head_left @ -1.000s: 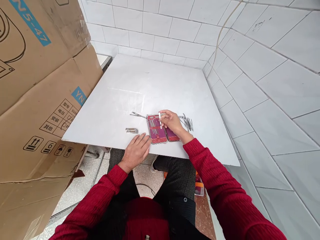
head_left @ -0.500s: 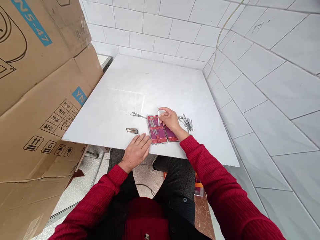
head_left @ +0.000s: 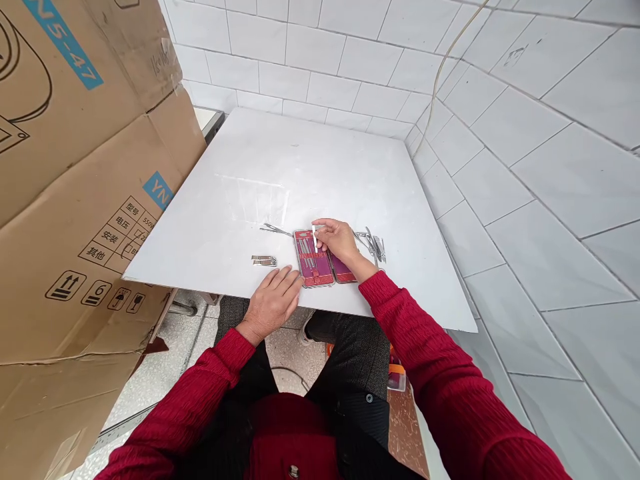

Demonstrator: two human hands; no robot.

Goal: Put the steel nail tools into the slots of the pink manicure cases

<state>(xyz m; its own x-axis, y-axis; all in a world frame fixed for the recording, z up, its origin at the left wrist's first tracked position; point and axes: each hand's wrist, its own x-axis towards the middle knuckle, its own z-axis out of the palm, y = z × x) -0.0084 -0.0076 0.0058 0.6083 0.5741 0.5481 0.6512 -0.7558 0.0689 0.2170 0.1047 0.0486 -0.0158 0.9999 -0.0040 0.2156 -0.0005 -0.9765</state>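
An open manicure case (head_left: 326, 279) with red edges and a purple lining lies near the table's front edge. Several slim metal tools (head_left: 307, 253) sit under the band in its left half. Above that half, my right hand (head_left: 337, 240) pinches a thin, flat, pale strip-like tool (head_left: 315, 237), held roughly upright; its exact kind is unclear. My left hand (head_left: 273, 300) rests flat, fingers stretched out, by the case's lower left corner. Two nail clippers (head_left: 264, 261) lie beyond its fingertips. My right hand and wrist hide part of the case's right half.
Scissor-like metal tools (head_left: 275, 229) lie left of the case's top. More metal tools (head_left: 374, 245) are heaped to its right. The white tabletop (head_left: 320, 160) meets tiled walls behind and at right. Large cardboard boxes (head_left: 115, 167) stand along the left side.
My right hand has shifted slightly left and down with the thin strip-like tool, over the case's left half. My left hand has stayed in place.
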